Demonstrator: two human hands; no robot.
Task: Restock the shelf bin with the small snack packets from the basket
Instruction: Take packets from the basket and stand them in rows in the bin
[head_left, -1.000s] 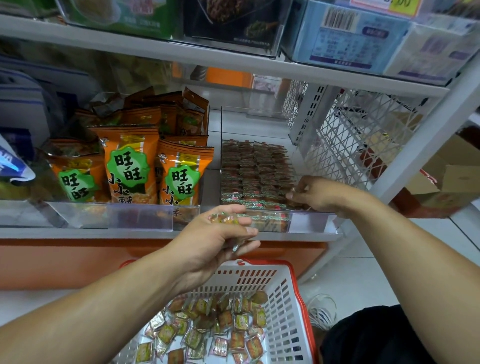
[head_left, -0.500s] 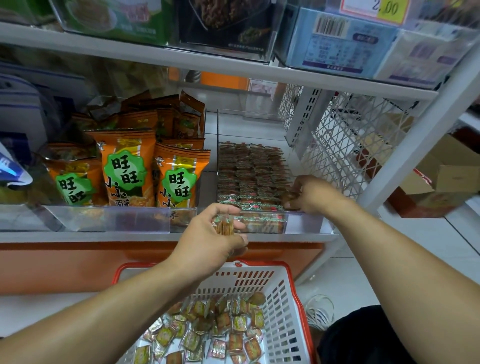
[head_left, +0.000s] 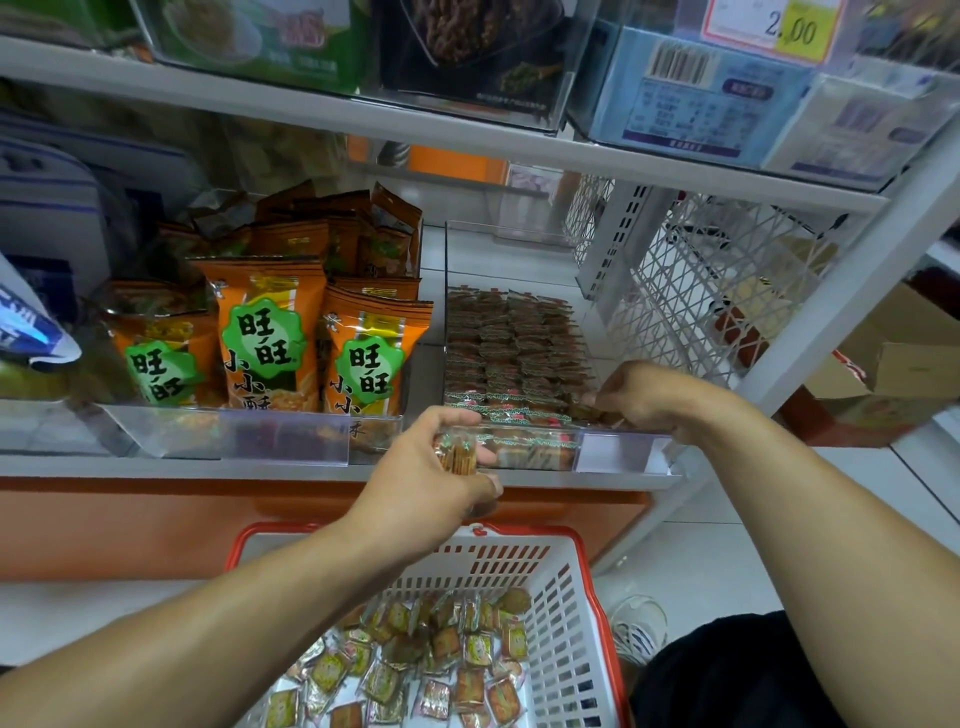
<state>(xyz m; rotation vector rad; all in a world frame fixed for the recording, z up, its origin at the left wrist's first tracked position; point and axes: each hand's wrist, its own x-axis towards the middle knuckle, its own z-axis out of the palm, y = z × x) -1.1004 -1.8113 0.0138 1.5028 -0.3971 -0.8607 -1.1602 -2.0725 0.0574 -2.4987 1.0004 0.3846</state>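
Where the basket (head_left: 582, 613) sits lowest in view, white slotted plastic with a red rim, loose snack packets (head_left: 415, 660) lie heaped in crinkly clear wrap. Above it the left hand (head_left: 431, 478) grips a small stack of packets (head_left: 457, 457) edge-up between thumb and fingers, just in front of the shelf bin (head_left: 519, 441), touching or nearly touching its clear front lip. Against a second ago, this hand sits higher and closer to the bin; the stack has turned from flat to upright. Right hand (head_left: 649, 400) rests inside the bin's near right corner, fingers curled on packets of the front row; grip partly hidden, little changed. Bin: clear rigid plastic, rectangular, packed rows of brown-red packets running back. Left of it, glossy orange snack bags (head_left: 265, 332) stand upright. White wire mesh (head_left: 701, 280) beyond.
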